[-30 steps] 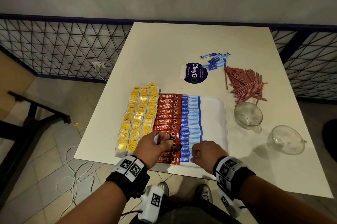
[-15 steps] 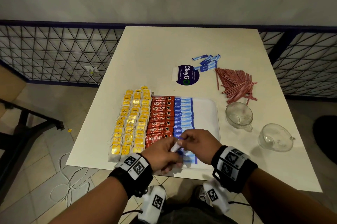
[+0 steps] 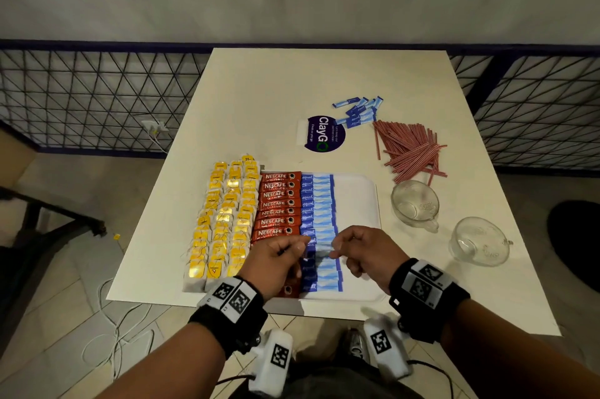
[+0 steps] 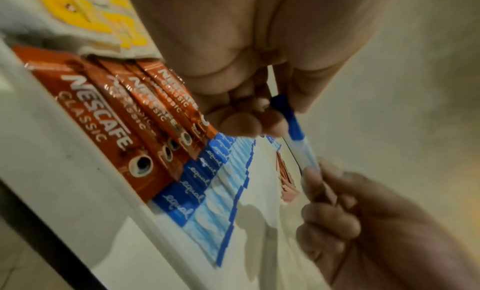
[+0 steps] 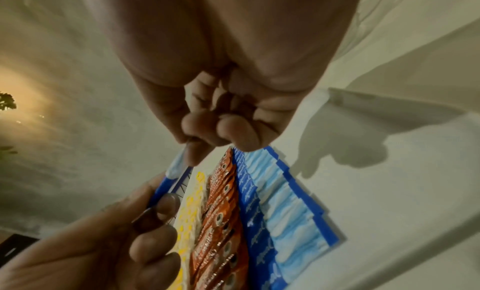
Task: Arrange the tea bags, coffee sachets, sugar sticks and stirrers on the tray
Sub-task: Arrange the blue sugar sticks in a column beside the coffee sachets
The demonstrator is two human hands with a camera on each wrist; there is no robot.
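Hanging just above the near end of the blue sugar row [image 3: 319, 223], a single sugar stick [image 3: 319, 247] is pinched at either end: its dark-blue end by the left hand [image 3: 276, 263], its pale end by the right hand [image 3: 363, 252], remaining fingers curled. Beneath lies the white tray [image 3: 360, 197], with coffee sachets [image 3: 276, 203] and yellow tea bags [image 3: 224, 220] ranged leftward. Red stirrers [image 3: 410, 150] are heaped well apart on the table [image 3: 292, 80].
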